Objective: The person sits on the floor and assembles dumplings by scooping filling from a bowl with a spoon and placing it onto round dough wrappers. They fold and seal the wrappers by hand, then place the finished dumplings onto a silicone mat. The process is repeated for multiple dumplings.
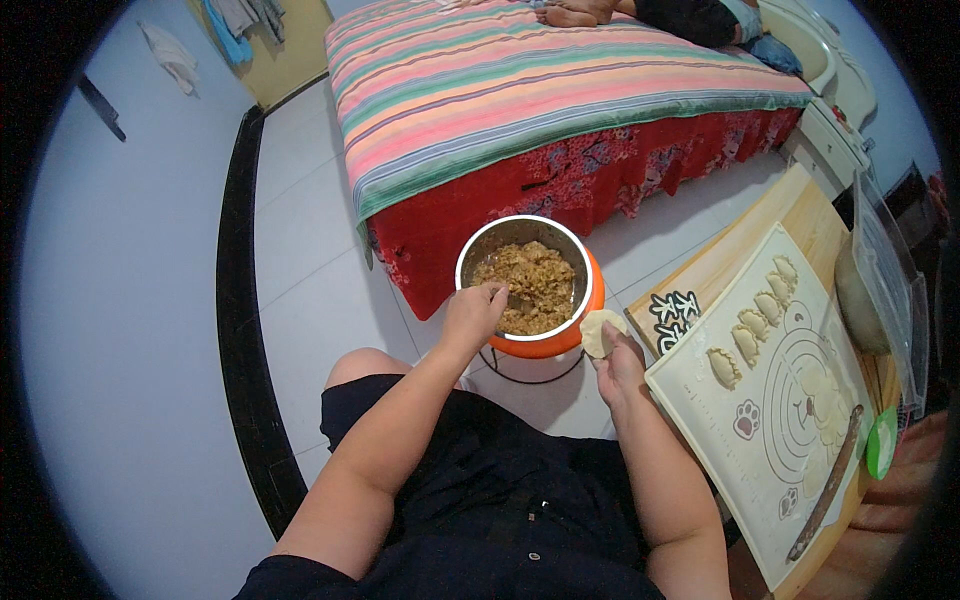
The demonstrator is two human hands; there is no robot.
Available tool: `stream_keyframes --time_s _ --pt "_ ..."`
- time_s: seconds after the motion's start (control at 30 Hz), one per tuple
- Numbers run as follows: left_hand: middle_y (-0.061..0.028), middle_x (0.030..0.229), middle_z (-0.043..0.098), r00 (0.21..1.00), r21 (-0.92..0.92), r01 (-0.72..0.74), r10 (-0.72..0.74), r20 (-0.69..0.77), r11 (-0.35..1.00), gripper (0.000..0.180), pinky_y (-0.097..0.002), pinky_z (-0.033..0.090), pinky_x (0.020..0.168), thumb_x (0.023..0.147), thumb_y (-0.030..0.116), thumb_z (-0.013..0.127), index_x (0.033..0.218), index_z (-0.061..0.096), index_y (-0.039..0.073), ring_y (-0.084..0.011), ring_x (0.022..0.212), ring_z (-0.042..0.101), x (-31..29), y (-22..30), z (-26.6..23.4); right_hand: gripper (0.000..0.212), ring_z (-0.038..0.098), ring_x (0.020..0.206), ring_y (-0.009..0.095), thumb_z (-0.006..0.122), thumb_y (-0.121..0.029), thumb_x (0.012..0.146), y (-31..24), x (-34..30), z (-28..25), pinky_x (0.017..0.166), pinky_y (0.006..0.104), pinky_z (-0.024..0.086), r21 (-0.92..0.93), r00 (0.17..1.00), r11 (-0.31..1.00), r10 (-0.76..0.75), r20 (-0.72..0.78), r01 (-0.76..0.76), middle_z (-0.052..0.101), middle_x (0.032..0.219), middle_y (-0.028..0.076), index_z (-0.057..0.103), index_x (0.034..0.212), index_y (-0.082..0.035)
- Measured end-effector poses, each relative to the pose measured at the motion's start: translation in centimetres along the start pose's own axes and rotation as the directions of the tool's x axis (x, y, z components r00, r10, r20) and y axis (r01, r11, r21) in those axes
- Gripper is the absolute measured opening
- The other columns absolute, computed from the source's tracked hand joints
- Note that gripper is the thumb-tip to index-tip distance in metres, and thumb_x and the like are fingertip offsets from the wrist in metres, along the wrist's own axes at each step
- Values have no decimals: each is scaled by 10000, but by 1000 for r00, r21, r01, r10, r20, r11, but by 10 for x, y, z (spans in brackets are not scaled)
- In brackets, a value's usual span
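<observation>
My left hand (pixel 477 312) is over the near left rim of a metal bowl (pixel 476 243), its fingers closed in a pinch. What it pinches, if anything, is too small to make out. Brown minced filling (pixel 535 275) fills much of the bowl, which rests on an orange stool (pixel 545 346). To the right of the bowl, my right hand (pixel 622 366) holds a round, pale dumpling wrapper (pixel 602 333) by its edge. Several folded dumplings (pixel 746 343) lie in a row on a white pastry mat (pixel 690 370) at the right, near flat dough wrappers (pixel 822 400).
A dark rolling pin (pixel 828 485) lies across the mat's near right part, on a wooden table (pixel 745 235). A green dish (pixel 881 443) and a clear plastic lid (pixel 885 280) are at its right. Beyond the bowl stands a striped bed (pixel 520 90), with a person's feet (pixel 575 12) on it.
</observation>
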State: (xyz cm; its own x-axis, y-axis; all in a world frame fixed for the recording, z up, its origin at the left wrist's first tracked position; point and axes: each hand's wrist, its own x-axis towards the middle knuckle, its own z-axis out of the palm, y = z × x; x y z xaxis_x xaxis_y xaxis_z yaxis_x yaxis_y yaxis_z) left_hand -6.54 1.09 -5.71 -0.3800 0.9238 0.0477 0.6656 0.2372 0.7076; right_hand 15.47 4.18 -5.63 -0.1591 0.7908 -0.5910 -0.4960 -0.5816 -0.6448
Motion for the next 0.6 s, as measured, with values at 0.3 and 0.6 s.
stream_keyframes --time_s 0.3,0.6 --pt "-127 743 665 985 -167 121 -97 144 978 298 -354 487 685 862 272 509 960 660 34 -284 734 643 -7 13 8 344 565 1017 198 537 -131 880 5 10 -11 855 341 484 45 1000 999 24 3 -24 554 1122 92 431 1199 -55" --pt "-133 824 675 970 -289 136 -68 232 948 308 -314 489 684 886 252 492 1024 640 20 -218 791 656 -11 16 11 306 550 1020 223 511 -123 880 1 2 -5 886 355 443 0 998 999 -40 -38 40 553 1121 109 470 1158 -5"
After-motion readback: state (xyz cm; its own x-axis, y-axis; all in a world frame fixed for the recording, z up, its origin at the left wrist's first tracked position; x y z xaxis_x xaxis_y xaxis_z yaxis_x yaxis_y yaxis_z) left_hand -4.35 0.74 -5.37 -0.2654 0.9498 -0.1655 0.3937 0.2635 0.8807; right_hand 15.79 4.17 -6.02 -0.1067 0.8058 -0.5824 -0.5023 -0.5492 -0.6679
